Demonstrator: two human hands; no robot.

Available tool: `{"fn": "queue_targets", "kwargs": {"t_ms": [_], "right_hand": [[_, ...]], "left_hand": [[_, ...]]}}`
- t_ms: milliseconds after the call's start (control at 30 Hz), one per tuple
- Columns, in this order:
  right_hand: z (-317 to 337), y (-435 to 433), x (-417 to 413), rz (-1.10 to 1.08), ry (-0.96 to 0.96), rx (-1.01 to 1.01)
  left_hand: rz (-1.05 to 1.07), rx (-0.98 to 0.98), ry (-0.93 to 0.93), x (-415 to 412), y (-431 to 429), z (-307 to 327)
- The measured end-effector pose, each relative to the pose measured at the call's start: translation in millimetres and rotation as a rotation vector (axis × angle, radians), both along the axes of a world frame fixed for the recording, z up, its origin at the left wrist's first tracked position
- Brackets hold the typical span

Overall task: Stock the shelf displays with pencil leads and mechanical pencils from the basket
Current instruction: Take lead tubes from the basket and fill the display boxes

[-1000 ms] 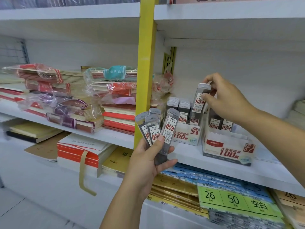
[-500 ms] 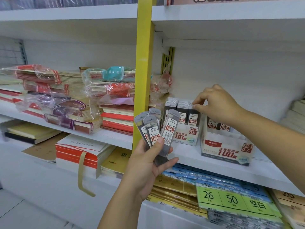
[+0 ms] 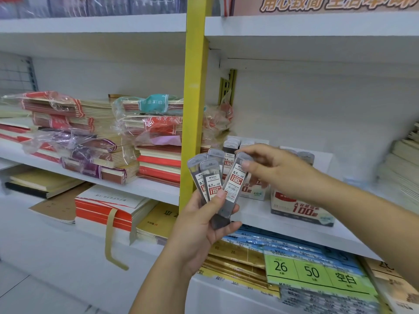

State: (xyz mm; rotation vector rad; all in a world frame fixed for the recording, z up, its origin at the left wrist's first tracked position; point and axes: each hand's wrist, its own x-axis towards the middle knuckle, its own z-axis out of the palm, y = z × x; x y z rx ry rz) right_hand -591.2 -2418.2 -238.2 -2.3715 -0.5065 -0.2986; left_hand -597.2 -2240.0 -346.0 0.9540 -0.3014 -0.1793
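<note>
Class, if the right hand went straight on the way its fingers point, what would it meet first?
The rightmost lead case fanned in the left hand; the right hand seems to pinch its cap.

Translucent grey plastic lead cases [image 3: 233, 186], paper-labelled, are showing a dull sheen near glossy card boxes [image 3: 301, 211]; crinkled clear film [image 3: 127, 114] is wrapping paper notebooks [image 3: 158, 164] at left, on matt white shelves [image 3: 249, 214] flanking a smooth yellow-painted post [image 3: 195, 109].

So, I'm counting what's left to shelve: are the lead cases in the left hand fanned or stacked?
Fanned: the lead cases spread apart at their tops, bottoms gathered in the left hand.
</note>
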Motion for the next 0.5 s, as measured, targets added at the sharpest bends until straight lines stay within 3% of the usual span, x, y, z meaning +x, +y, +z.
{"fn": "queue_targets", "kwargs": {"t_ms": [100, 267, 400, 500], "right_hand": [[-5.6, 2.4, -8.7, 0.023, 0.045, 0.203], [-0.8, -10.0, -6.2, -0.051, 0.032, 0.354], [23.2, -38.3, 2.4, -0.163, -0.147, 0.459], [40.8, -66.8, 4.9, -0.214, -0.313, 0.346]], "left_hand": [[-0.021, 0.014, 0.0, -4.0, -2.2, 0.5], [-0.033, 0.002, 0.013, -3.6, -3.3, 0.3], [0.048, 0.048, -0.002, -0.3, -0.9, -1.2], [0.067, 0.082, -0.022, 1.8, -3.8, -2.8]]}}
